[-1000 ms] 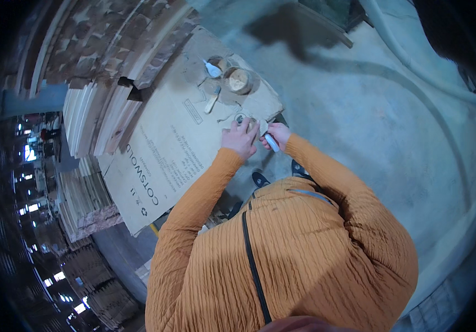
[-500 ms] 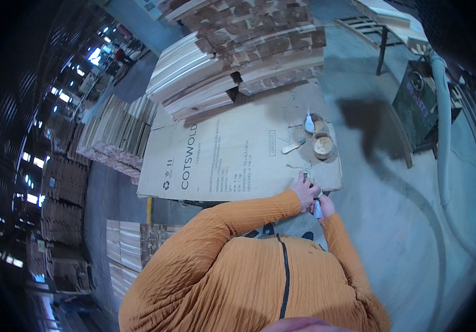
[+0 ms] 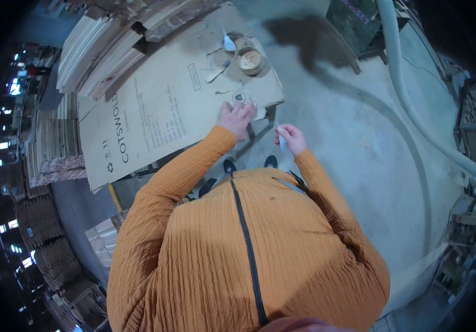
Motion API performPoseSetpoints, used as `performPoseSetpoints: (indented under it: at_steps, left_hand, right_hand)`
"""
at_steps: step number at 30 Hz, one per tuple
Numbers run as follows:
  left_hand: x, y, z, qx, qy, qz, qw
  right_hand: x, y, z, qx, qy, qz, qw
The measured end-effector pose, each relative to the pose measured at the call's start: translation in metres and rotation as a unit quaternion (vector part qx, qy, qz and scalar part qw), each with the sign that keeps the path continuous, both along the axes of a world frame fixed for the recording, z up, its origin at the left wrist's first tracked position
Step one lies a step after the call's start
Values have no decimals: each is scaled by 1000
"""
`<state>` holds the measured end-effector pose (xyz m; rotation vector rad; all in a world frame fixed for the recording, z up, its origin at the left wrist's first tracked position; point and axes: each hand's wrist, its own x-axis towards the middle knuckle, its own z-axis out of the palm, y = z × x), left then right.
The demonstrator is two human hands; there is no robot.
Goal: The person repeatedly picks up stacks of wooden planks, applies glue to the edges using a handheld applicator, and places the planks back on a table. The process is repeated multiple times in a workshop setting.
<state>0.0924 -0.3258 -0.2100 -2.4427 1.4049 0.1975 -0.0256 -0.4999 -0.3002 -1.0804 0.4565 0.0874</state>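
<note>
A large cardboard sheet (image 3: pixel 155 99) with dark print covers the work surface in front of me. My left hand (image 3: pixel 237 120) lies over its near right edge, fingers apart. A small pale piece (image 3: pixel 260 113) sits at the corner beside those fingertips; I cannot tell its kind. Off the corner, above the floor, my right hand (image 3: pixel 291 137) is closed around a slim white pointed tool (image 3: pixel 281 141), partly hidden by the fingers. Farther back on the cardboard are a round tub of pale filler (image 3: pixel 249 61), a white spoon-shaped piece with a thin tip (image 3: pixel 229 43) and a small pale-bladed spreader (image 3: pixel 217 72).
Stacked wooden boards (image 3: pixel 102 52) stand on the far left of the cardboard, with another board stack (image 3: pixel 55 141) beside it. A pale ribbed hose (image 3: pixel 401 83) runs along the right, near a dark green machine (image 3: pixel 354 25). Concrete floor (image 3: pixel 354 149) lies to my right.
My hands, together at the near corner before, are now apart. The right one has moved off to the right with the white tool; the left has spread on the cardboard. The view has shifted right.
</note>
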Motion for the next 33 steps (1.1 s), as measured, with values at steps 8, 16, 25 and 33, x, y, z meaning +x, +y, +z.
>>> performPoseSetpoints:
  at_steps: [8,16,25,33]
  left_hand:
    - [-13,9,-1,-50,-4,38,998]
    - [-19,21,-3,-149,22,57,987]
    - [-53,124,-17,-328,48,154,931]
    - [-81,196,-20,-411,-35,345,843]
  right_hand:
    - [7,-12,11,-47,-42,12,998]
    - [43,-18,33,-306,-156,-74,936]
    - [141,-7,89,-361,-257,-87,892]
    - [161,1,67,-414,-280,-43,865]
